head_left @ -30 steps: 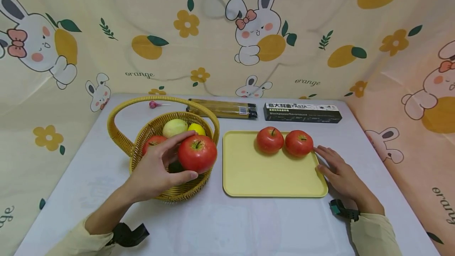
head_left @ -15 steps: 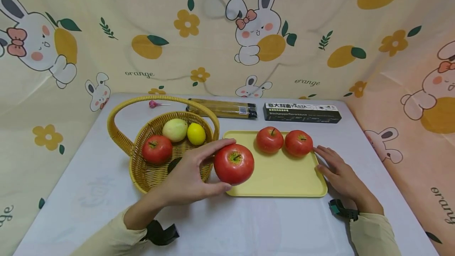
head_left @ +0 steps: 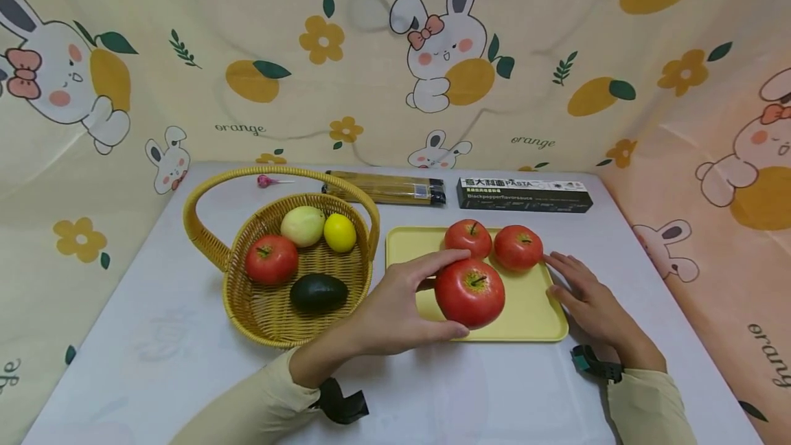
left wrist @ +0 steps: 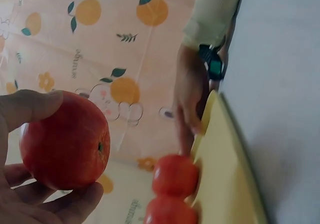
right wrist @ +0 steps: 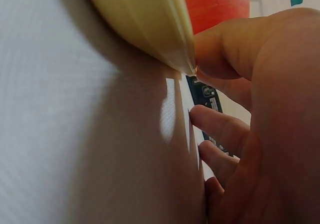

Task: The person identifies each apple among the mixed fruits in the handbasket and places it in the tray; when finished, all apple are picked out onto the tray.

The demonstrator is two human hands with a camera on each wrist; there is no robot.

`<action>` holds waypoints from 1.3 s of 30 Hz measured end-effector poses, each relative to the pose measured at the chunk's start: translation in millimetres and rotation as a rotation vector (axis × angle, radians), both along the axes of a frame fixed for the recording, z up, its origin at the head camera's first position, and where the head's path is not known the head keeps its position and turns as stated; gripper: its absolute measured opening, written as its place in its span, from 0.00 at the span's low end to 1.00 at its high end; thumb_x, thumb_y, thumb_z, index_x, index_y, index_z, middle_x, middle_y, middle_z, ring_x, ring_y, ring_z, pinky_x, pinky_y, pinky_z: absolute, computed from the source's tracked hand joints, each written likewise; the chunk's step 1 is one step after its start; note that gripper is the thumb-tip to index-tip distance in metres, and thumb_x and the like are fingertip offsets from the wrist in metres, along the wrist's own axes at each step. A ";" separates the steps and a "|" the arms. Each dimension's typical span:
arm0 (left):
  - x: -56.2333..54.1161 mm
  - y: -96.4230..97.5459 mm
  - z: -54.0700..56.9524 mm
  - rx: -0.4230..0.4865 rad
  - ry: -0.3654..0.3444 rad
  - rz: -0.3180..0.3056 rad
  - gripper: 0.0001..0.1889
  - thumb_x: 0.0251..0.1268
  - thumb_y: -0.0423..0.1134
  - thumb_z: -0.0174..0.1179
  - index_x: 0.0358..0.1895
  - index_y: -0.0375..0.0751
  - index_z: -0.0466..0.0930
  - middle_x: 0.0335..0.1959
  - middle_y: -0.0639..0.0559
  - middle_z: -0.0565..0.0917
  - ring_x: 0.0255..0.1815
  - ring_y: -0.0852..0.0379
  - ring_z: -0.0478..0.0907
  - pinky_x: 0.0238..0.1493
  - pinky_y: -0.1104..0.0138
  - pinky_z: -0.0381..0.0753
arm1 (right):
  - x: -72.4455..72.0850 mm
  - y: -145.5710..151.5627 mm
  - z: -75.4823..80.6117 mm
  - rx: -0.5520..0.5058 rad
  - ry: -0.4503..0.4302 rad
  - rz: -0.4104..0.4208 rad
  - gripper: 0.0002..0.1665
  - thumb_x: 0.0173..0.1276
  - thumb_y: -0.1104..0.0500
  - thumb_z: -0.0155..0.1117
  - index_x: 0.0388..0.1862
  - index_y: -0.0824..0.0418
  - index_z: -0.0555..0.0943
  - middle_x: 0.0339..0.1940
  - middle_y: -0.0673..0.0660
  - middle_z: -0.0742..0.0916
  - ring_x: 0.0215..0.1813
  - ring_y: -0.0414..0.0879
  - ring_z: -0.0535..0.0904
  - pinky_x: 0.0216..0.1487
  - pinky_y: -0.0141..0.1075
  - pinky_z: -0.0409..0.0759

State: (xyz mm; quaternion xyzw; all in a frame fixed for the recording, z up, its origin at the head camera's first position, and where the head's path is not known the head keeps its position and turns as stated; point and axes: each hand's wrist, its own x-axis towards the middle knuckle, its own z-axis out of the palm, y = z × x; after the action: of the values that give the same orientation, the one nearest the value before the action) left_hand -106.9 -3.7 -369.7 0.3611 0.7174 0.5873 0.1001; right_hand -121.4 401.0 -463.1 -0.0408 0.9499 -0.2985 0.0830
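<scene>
My left hand [head_left: 389,311] grips a red apple [head_left: 471,294] between thumb and fingers, held above the yellow tray [head_left: 534,304]. In the left wrist view the thumb lies on the near side of that apple [left wrist: 65,141], with fingers beneath it. Two more red apples, one at the tray's back middle [head_left: 467,236] and one to its right [head_left: 518,248], sit side by side. At the tray's right edge rests my right hand [head_left: 590,301], fingers extended. The right wrist view shows its thumb [right wrist: 225,47] against the tray rim, other fingers near the tabletop.
On the left stands a wicker basket [head_left: 237,311] with a tall handle, holding a red apple [head_left: 272,259], a pale green fruit [head_left: 303,226], a lemon [head_left: 340,233] and an avocado [head_left: 318,293]. Behind lie pasta packs [head_left: 386,188], a pasta box [head_left: 524,195] and a small pink item [head_left: 266,181].
My left hand has carried the apple rightward from over the basket to over the tray, uncovering the avocado and lemon. The right hand has stayed at the tray's edge.
</scene>
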 end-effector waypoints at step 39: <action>-36.8 128.4 -70.1 -0.316 -0.098 0.016 0.44 0.62 0.42 0.82 0.81 0.51 0.70 0.71 0.58 0.80 0.73 0.62 0.74 0.63 0.71 0.84 | -0.3 0.7 0.7 0.013 -0.028 -0.008 0.41 0.86 0.47 0.60 0.92 0.47 0.58 0.91 0.69 0.59 0.91 0.73 0.42 0.69 0.89 0.56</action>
State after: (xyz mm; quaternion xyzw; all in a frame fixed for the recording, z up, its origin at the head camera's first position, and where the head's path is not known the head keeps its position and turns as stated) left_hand -143.7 124.8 -439.8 0.3061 0.7979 0.4850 0.1858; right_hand -121.6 401.7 -462.4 -0.0320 0.9507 -0.2935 0.0953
